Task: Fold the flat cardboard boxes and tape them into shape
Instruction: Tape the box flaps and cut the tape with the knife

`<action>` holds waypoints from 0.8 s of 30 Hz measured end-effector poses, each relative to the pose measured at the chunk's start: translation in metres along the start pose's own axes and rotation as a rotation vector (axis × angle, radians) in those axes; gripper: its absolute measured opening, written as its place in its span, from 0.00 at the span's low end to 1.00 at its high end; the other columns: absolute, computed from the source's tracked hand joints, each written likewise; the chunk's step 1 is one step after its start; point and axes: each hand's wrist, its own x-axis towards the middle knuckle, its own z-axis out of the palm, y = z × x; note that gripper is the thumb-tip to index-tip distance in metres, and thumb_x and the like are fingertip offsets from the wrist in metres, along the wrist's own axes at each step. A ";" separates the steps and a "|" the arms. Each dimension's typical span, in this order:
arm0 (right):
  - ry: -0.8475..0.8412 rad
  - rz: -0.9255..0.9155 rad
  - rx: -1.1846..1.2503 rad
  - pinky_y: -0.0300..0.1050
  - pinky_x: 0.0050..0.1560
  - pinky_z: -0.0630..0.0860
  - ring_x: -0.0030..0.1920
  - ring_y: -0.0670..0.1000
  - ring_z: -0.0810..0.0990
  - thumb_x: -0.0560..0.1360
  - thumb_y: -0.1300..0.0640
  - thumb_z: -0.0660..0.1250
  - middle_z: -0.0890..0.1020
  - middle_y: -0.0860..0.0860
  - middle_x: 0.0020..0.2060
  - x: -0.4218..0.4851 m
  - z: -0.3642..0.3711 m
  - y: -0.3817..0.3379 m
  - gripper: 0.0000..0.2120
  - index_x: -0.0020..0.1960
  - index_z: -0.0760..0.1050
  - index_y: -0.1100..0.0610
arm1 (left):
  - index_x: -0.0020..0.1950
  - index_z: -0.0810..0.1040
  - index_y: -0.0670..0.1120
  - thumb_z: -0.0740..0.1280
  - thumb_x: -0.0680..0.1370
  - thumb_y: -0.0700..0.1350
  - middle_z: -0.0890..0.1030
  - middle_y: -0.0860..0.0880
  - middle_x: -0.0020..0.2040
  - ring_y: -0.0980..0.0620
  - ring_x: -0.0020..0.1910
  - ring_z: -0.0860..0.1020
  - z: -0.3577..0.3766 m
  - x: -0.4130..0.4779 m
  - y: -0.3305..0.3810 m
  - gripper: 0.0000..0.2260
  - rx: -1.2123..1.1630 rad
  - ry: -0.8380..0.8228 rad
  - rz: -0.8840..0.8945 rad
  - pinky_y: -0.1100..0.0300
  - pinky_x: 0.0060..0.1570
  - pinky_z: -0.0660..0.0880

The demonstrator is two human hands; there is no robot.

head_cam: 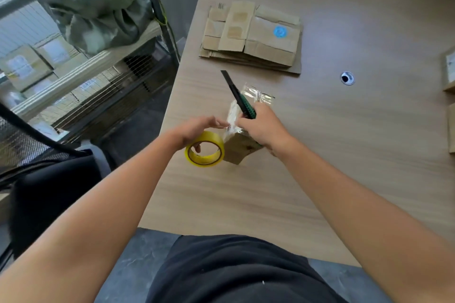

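Note:
A small folded cardboard box [240, 149] stands on the wooden table [344, 155] with shiny clear tape [232, 115] running up over its top. My left hand [197, 129] holds a yellow tape roll [205, 152] just left of the box, its fingers reaching to the tape strip. My right hand [264, 128] rests on the box and grips a green-and-black utility knife [237, 94], whose blade points up and away to the left. A stack of flat cardboard boxes [253, 37] lies farther back on the table.
A round cable hole [347, 78] sits in the table to the right. More cardboard boxes [450, 74] show at the right edge. A shelf [81, 66] with parcels and a grey-green cloth stands left of the table, beside a black mesh chair [32, 145].

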 end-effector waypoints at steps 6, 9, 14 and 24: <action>-0.003 -0.033 0.111 0.46 0.39 0.69 0.35 0.48 0.72 0.74 0.58 0.69 0.76 0.49 0.35 -0.013 0.030 0.012 0.04 0.47 0.75 0.58 | 0.72 0.72 0.64 0.60 0.70 0.56 0.75 0.53 0.70 0.50 0.58 0.75 -0.017 -0.008 -0.007 0.28 0.053 -0.074 0.068 0.57 0.24 0.72; 0.041 -0.019 0.170 0.46 0.41 0.70 0.36 0.49 0.73 0.74 0.56 0.69 0.75 0.49 0.37 -0.013 0.047 0.013 0.05 0.46 0.76 0.57 | 0.74 0.68 0.63 0.61 0.71 0.57 0.74 0.47 0.70 0.45 0.54 0.75 -0.016 -0.010 -0.017 0.29 0.051 -0.074 -0.006 0.56 0.25 0.74; 0.215 -0.122 0.172 0.53 0.68 0.71 0.62 0.55 0.75 0.75 0.58 0.72 0.74 0.49 0.56 -0.026 0.062 0.026 0.07 0.42 0.76 0.50 | 0.76 0.65 0.58 0.59 0.72 0.54 0.76 0.46 0.67 0.45 0.60 0.75 -0.019 -0.017 -0.026 0.31 0.022 -0.044 0.022 0.57 0.23 0.74; 0.204 -0.148 0.228 0.38 0.57 0.73 0.54 0.45 0.79 0.76 0.61 0.71 0.80 0.51 0.51 -0.030 0.063 0.054 0.04 0.43 0.76 0.56 | 0.68 0.76 0.66 0.57 0.73 0.54 0.76 0.56 0.71 0.53 0.66 0.74 -0.017 -0.030 -0.017 0.24 0.511 0.045 0.211 0.55 0.58 0.74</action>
